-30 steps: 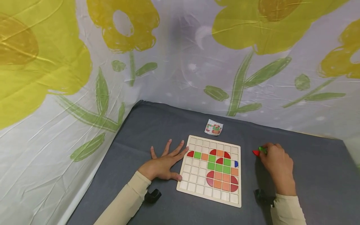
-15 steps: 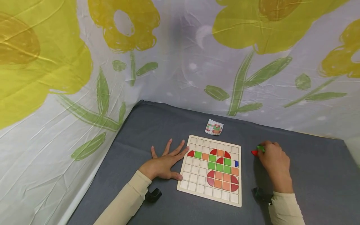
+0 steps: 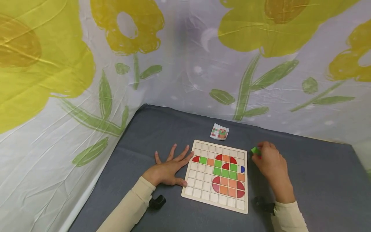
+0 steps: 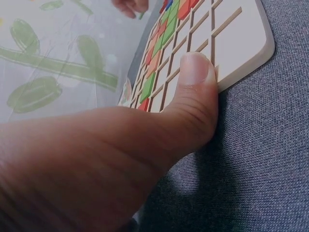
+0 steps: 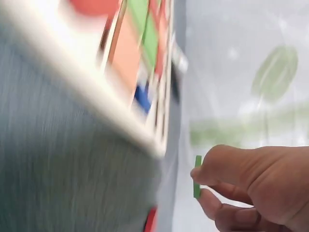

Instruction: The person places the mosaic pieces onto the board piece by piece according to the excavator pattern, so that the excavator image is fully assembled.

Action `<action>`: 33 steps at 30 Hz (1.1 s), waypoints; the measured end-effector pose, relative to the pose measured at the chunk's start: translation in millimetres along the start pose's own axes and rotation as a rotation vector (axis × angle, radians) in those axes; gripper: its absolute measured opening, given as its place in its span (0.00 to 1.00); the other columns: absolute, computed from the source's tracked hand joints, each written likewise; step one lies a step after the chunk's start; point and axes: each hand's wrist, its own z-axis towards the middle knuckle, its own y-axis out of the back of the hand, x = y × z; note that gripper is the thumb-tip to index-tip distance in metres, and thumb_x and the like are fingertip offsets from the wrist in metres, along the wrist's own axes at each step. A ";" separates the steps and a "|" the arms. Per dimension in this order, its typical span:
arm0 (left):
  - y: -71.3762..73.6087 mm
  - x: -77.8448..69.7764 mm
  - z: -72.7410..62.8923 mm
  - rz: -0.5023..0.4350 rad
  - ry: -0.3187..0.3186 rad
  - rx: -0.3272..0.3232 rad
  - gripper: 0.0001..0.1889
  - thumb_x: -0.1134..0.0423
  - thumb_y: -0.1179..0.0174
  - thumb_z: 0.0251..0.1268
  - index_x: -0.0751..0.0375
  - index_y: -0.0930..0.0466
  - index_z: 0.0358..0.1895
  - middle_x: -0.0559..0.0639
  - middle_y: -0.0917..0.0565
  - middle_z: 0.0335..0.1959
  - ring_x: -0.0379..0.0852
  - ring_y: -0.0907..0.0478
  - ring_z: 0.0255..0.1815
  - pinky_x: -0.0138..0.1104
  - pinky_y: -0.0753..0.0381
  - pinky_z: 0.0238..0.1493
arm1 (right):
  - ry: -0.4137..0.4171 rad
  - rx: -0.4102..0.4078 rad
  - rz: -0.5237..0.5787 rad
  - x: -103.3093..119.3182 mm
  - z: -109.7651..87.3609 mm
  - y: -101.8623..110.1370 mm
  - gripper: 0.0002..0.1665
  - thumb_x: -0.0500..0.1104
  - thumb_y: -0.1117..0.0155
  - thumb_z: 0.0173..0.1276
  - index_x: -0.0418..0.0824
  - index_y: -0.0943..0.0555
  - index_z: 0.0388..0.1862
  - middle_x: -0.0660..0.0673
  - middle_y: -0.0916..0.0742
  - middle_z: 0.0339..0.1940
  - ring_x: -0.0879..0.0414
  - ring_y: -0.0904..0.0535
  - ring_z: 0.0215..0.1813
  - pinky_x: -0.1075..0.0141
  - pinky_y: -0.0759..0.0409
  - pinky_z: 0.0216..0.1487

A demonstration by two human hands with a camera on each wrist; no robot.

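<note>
My right hand (image 3: 271, 161) pinches a green square tile (image 3: 255, 151) between thumb and fingers, just right of the board. In the right wrist view the tile (image 5: 197, 176) is seen edge-on. A red piece (image 5: 151, 220) lies on the dark cloth, apart from the fingers and partly out of frame. With fingers spread, my left hand (image 3: 169, 170) rests at the left edge of the wooden grid board (image 3: 214, 202); its thumb (image 4: 195, 92) touches the rim. Green tiles (image 3: 224, 173), orange tiles (image 3: 223, 190), red rounded tiles (image 3: 240, 193) and a blue rounded tile (image 3: 242, 169) sit in the board's cells.
A small card (image 3: 219, 131) printed with a coloured grid pattern lies behind the board. Dark grey cloth (image 3: 318, 180) covers the table, and a flower-printed curtain (image 3: 185, 64) hangs along its back and left sides.
My right hand has moved left toward the board with the green tile, which now shows more of its face. My left hand and the board stay in place.
</note>
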 end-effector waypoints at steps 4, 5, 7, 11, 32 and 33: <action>-0.5 0.6 -0.4 0.003 0.002 -0.007 0.61 0.36 0.25 0.55 0.30 0.58 0.88 0.37 0.66 0.89 0.61 0.80 0.87 0.84 0.78 0.63 | 0.101 -0.005 0.019 29.8 -4.9 -3.1 0.21 0.36 0.29 0.68 0.29 0.21 0.57 0.30 0.17 0.49 0.42 0.17 0.35 0.51 0.20 0.25; -0.7 0.7 -0.3 0.005 0.004 -0.008 0.61 0.36 0.25 0.55 0.30 0.58 0.88 0.37 0.66 0.89 0.61 0.80 0.87 0.85 0.78 0.63 | 0.123 -0.009 0.022 37.4 -5.7 -4.3 0.20 0.36 0.28 0.68 0.30 0.20 0.56 0.31 0.16 0.49 0.44 0.18 0.33 0.53 0.21 0.23; -1.1 0.6 -0.2 0.009 0.007 -0.011 0.61 0.36 0.25 0.55 0.30 0.57 0.88 0.37 0.65 0.89 0.61 0.79 0.87 0.85 0.77 0.63 | 0.172 -0.017 0.033 52.2 -7.8 -6.8 0.18 0.36 0.27 0.68 0.32 0.20 0.54 0.33 0.16 0.49 0.49 0.22 0.28 0.58 0.25 0.20; -1.8 0.4 1.1 0.014 0.011 -0.011 0.61 0.36 0.25 0.54 0.30 0.57 0.88 0.37 0.65 0.89 0.61 0.79 0.87 0.84 0.77 0.64 | 0.255 -0.040 0.031 80.1 -13.6 -15.2 0.17 0.37 0.23 0.66 0.36 0.19 0.49 0.38 0.16 0.45 0.55 0.31 0.18 0.64 0.32 0.16; -2.0 0.6 2.1 0.033 0.018 -0.009 0.61 0.35 0.25 0.54 0.29 0.56 0.87 0.36 0.64 0.89 0.62 0.77 0.87 0.86 0.74 0.63 | 0.498 -0.036 -0.112 157.6 -39.5 -64.9 0.14 0.32 0.23 0.59 0.37 0.15 0.44 0.44 0.18 0.39 0.61 0.27 0.19 0.69 0.30 0.17; -2.0 0.6 2.3 0.037 0.016 -0.009 0.61 0.35 0.25 0.54 0.29 0.56 0.87 0.36 0.65 0.89 0.62 0.77 0.87 0.86 0.74 0.63 | 0.502 -0.036 -0.117 158.2 -39.4 -66.8 0.13 0.32 0.24 0.59 0.37 0.15 0.44 0.43 0.18 0.39 0.60 0.28 0.19 0.69 0.31 0.16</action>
